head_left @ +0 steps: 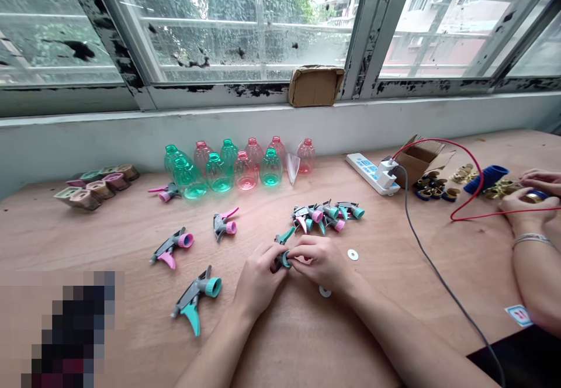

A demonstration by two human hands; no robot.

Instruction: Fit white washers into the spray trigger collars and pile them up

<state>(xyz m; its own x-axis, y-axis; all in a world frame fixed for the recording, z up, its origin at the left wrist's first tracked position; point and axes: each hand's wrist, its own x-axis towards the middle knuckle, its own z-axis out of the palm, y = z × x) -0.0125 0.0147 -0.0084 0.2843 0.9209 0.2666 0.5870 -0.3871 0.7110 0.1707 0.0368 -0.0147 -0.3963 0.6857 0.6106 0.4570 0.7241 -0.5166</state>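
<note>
Both of my hands meet over a grey and teal spray trigger head (284,237) near the middle of the table. My left hand (260,274) is closed round its grey body. The fingers of my right hand (322,262) are pinched at its teal collar; whether they hold a small part there is hidden. A white washer (353,255) lies right of my right hand, and another white washer (325,291) is partly covered by my right forearm. To the left lie a teal spray trigger head (197,294) and pink ones (172,249). Beyond my hands is a pile of spray trigger heads (326,215).
Green bottles (219,175) and pink bottles (246,172) stand by the wall. A power strip (366,169) with a grey cable (421,242) and red cable (473,157) lies right. Another person's hands (528,207) work at brass fittings (499,189). Coloured blocks (99,186) sit far left.
</note>
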